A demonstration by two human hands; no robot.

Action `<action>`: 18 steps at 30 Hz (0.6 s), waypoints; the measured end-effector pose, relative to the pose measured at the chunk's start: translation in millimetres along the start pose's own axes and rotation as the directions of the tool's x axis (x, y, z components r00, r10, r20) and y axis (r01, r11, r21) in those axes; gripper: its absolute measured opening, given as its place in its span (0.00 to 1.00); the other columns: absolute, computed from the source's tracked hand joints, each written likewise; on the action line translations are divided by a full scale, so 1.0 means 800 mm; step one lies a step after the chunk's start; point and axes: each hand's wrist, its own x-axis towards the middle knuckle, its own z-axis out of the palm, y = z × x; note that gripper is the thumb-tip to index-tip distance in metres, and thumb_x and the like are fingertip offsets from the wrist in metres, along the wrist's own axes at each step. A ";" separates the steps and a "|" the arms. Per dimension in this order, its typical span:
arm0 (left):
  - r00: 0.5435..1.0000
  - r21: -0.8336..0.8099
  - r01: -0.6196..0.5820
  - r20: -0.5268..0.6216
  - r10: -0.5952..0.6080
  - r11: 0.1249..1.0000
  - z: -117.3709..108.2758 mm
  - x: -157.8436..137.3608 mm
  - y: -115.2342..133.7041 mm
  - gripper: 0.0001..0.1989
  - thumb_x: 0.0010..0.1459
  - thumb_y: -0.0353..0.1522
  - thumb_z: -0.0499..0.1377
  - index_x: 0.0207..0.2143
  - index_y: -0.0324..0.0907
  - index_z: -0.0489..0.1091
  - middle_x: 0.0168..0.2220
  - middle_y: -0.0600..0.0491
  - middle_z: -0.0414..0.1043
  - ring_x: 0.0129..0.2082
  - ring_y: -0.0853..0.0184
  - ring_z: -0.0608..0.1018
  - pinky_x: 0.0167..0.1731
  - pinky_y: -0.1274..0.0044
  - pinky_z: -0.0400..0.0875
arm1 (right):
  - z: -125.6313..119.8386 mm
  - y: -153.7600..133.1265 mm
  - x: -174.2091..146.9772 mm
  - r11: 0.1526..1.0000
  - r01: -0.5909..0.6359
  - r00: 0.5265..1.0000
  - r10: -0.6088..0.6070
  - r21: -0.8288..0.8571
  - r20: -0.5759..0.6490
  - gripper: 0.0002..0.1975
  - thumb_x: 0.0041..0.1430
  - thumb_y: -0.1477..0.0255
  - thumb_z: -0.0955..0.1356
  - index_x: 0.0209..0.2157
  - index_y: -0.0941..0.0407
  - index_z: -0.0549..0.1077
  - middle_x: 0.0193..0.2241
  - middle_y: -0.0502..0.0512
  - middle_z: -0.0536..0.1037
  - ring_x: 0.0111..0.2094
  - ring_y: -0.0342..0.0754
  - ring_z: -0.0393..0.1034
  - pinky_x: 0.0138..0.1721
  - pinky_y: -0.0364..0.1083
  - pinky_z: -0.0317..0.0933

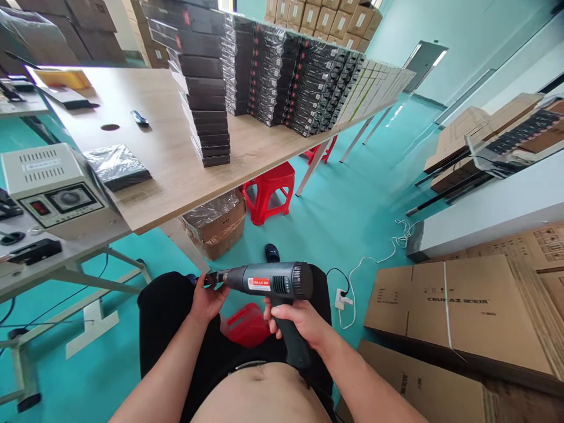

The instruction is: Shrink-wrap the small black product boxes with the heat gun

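A dark grey heat gun [273, 279] with a red and white label lies across my lap area, its nozzle pointing left. My right hand [295, 320] is wrapped round its handle. At the nozzle end, my left hand [209, 301] pinches a small black piece [212, 278]. The piece is right by the nozzle tip, and whether they touch I cannot tell. Its kind is too small and partly hidden to make out. Below the gun, a red plastic stool [248, 325] shows between my legs.
Ahead stands a wooden table [154, 200] with a stack of black boxes [205, 111] and several film-wrapped stacks [315, 82]. A grey control unit [59, 188] sits at left. Cardboard cartons [458, 311] fill the right side. A white cable [374, 258] and power strip [341, 299] lie on the floor.
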 end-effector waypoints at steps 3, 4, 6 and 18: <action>0.999 -0.035 0.021 0.036 -0.020 0.999 0.002 -0.006 0.002 0.11 0.55 0.38 0.57 0.38 0.40 0.68 0.39 0.43 0.75 0.41 0.52 0.78 0.36 0.59 0.77 | -0.006 -0.003 0.007 0.996 0.053 0.988 -0.042 0.066 -0.150 0.14 0.50 0.70 0.70 0.40 0.60 0.75 0.29 0.55 0.77 0.25 0.43 0.71 0.23 0.41 0.65; 0.999 -0.039 0.022 0.045 -0.021 0.999 0.003 -0.009 0.003 0.13 0.54 0.36 0.57 0.40 0.39 0.69 0.39 0.42 0.75 0.41 0.51 0.79 0.36 0.59 0.77 | -0.013 -0.005 0.007 0.994 0.056 0.982 -0.039 0.091 -0.185 0.14 0.50 0.70 0.69 0.39 0.60 0.74 0.29 0.55 0.77 0.24 0.43 0.70 0.23 0.41 0.65; 0.999 -0.027 0.015 0.050 -0.014 1.000 0.005 -0.013 0.004 0.16 0.50 0.31 0.57 0.44 0.38 0.69 0.38 0.42 0.76 0.37 0.52 0.80 0.34 0.61 0.77 | -0.028 -0.008 0.003 0.991 0.046 0.983 -0.021 0.130 -0.185 0.13 0.51 0.70 0.69 0.39 0.61 0.74 0.29 0.55 0.77 0.25 0.44 0.70 0.23 0.41 0.64; 0.999 0.120 -0.031 0.014 0.029 0.992 -0.002 0.006 -0.004 0.25 0.32 0.25 0.51 0.38 0.36 0.71 0.30 0.45 0.76 0.29 0.55 0.79 0.34 0.59 0.76 | -0.052 0.012 -0.044 0.984 -0.047 0.990 0.069 0.173 -0.124 0.15 0.53 0.70 0.67 0.42 0.60 0.74 0.32 0.57 0.77 0.27 0.44 0.70 0.25 0.42 0.63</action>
